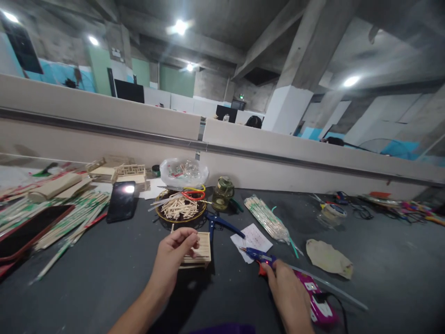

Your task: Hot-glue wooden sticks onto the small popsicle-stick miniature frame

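Note:
My left hand [173,254] is closed in a pinch over a small bench-like model of wooden sticks [202,248]. What its fingertips hold, if anything, is too small to make out. My right hand [290,294] grips a blue hot glue gun [259,255] with an orange trigger, its nozzle pointing left above a printed white paper [255,235]. From the gun's back a long clear glue stick [340,291] runs to the right. Blue cutting pliers [222,223] lie just behind the model. Beyond them, a round basket [160,217] holds short cut sticks and red-and-yellow-handled scissors [194,193].
A magenta power strip [325,313] with a plugged-in cord sits by my right wrist. Packaged sticks [266,218], a glass jar [222,192] and a plastic bag [184,172] stand behind. Phones [121,202], stick bundles and finished stick models [130,175] lie left. A low partition [278,169] bounds the desk.

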Tool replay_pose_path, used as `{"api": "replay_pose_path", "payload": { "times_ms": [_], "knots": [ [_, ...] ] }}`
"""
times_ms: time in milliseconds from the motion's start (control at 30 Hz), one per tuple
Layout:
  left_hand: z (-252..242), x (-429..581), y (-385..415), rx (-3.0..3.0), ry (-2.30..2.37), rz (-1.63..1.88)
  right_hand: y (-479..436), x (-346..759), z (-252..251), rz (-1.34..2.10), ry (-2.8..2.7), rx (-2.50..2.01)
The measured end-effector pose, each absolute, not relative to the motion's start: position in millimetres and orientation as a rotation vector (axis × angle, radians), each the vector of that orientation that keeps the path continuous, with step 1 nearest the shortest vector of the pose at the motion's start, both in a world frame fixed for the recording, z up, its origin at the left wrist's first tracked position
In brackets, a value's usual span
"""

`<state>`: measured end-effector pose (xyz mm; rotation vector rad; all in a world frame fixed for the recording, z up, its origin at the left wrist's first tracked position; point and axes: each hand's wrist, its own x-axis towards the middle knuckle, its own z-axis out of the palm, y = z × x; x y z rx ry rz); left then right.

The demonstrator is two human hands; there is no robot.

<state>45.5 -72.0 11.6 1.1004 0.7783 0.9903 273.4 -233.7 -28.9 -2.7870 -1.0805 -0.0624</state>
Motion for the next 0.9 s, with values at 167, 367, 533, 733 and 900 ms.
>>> {"api": "replay_pose_path", "payload": {
  "times_ms": [167, 367, 533, 733, 900],
  "knots": [
    [-0.8, 52.4, -73.4, 1.003, 0.716, 0.868, -248.2, 294.1, -64.0, 0.049, -1.083, -2.786],
    [-4.6, 60.3, -89.1, 1.048, 0.628, 0.688, -252.0, 317.3, -79.4, 0.185, -0.811, -2.412],
    [-6.8, 62.8, -93.0, 1.021, 0.584, 0.624, -258.8, 322.7, -81.4, 0.501, -0.553, -1.963],
    [-7.0, 59.5, -88.7, 0.825, 0.580, 0.659, -253.7, 311.5, -67.4, 0.718, -0.464, -1.706],
    [-5.9, 58.1, -87.3, 0.664, 0.565, 0.667, -246.1, 299.3, -46.2, 0.701, -0.541, -1.568]
  ]
}}
